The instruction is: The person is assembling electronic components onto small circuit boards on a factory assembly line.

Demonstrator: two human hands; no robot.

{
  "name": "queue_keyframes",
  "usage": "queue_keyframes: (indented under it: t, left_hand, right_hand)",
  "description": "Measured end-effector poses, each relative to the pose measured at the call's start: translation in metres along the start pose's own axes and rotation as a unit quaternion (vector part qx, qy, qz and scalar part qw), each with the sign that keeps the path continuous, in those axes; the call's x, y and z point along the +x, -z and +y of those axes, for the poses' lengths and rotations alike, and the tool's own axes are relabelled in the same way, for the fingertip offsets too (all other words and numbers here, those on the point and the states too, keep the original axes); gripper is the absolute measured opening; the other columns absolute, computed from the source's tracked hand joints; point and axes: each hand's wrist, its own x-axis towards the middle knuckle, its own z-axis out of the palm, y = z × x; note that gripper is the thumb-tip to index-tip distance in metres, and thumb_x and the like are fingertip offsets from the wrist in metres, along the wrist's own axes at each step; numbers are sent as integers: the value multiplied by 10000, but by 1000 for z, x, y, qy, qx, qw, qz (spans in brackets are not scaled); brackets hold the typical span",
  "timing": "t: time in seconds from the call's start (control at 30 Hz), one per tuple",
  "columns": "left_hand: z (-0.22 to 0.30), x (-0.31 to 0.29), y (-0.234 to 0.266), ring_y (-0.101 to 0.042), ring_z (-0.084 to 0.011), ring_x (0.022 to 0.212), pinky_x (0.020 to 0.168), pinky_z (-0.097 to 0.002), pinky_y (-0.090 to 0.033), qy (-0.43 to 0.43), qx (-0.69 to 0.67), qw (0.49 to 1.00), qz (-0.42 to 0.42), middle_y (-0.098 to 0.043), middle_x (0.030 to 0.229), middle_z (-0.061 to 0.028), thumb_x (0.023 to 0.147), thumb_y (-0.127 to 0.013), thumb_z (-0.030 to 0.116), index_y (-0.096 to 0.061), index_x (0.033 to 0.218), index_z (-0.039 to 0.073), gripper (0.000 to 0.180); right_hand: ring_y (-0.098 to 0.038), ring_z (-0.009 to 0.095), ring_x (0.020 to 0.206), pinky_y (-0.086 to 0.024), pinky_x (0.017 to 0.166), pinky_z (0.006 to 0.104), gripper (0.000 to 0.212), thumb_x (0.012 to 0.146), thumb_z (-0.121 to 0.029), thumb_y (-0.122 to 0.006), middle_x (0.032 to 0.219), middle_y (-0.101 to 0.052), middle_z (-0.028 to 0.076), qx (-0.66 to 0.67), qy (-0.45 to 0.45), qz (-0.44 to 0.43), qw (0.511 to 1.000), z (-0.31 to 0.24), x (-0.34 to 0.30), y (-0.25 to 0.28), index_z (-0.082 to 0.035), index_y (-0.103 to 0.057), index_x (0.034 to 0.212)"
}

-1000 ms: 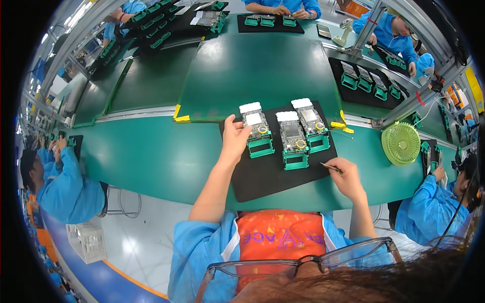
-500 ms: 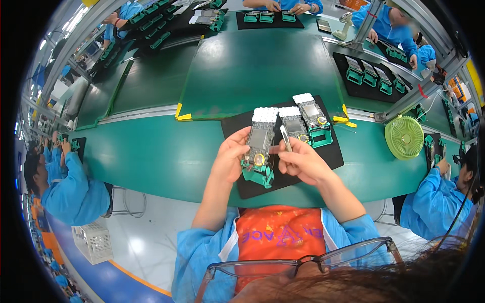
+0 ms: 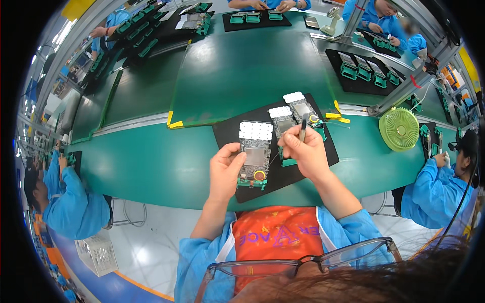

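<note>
My left hand (image 3: 227, 169) grips a circuit board (image 3: 255, 156) by its left edge, thumb on the face. The board has a white dotted panel at its far end, a square silver shield, a round yellow-ringed part and a green frame at the near end. Just right of it, my right hand (image 3: 304, 150) pinches a slim pen-like tool (image 3: 303, 130), its dark end pointing up; the fingers hide its lower part. Behind my right hand, two similar boards, one nearer (image 3: 284, 121) and one farther (image 3: 301, 107), lie on a black mat (image 3: 316, 174).
A green fan (image 3: 399, 129) stands right on the green table (image 3: 136, 161). Metal posts and a rail edge the raised belt (image 3: 242, 76) ahead. More boards lie on a black mat (image 3: 361, 76) at far right. Co-workers in blue sit across and on both sides.
The board has turned to show its face more squarely, its green frame now foreshortened. My right hand has risen slightly, and the tool in it is tilted differently, dark end up.
</note>
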Motion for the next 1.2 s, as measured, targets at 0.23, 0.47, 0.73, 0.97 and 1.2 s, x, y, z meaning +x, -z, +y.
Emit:
queue_keyframes:
  t: [0.23, 0.47, 0.73, 0.97, 1.2]
  left_hand:
    - [5, -10, -30, -632, -94, 817, 726, -225, -512, -54, 84, 995, -6, -673, 935, -81, 900, -543, -57, -596, 1044, -62, 153]
    - [1, -12, -33, -616, -95, 878, 737, -216, -504, -62, 90, 994, -20, -597, 1005, -52, 899, -535, -68, -600, 1035, -66, 151]
    - [5, -12, -41, -599, -85, 826, 726, -225, -499, -88, 104, 991, -16, -591, 961, -42, 898, -506, -94, -592, 983, -68, 124]
    - [4, -11, -43, -596, -77, 811, 693, -214, -498, -82, 102, 991, -18, -580, 942, -48, 906, -523, -50, -596, 963, -63, 94]
    - [0, -5, -36, -467, -48, 664, 565, -222, -396, -93, 206, 974, -19, -531, 771, -21, 938, -533, 52, -548, 855, -25, 114]
  right_hand:
    - [-505, 63, 506, -368, 447, 225, 57, 760, -21, -707, 648, -592, 53, -335, 212, -37, 917, -8, -19, -35, 7, -663, 783]
    - [-605, 68, 564, -460, 444, 209, 32, 794, 25, -666, 704, -610, 53, -357, 238, -36, 902, 2, -13, -33, 29, -635, 791]
    - [-617, 81, 541, -469, 424, 210, 27, 792, 36, -657, 715, -615, 62, -364, 236, -49, 900, 5, -12, -28, 25, -635, 781]
    - [-558, 145, 510, -417, 447, 264, 86, 704, 8, -708, 656, -595, 65, -364, 242, -25, 899, 5, -12, -28, -7, -658, 772]
    - [-603, 198, 585, -465, 491, 279, 115, 702, -5, -715, 723, -608, 79, -417, 312, -50, 852, -1, -11, -26, -17, -645, 792]
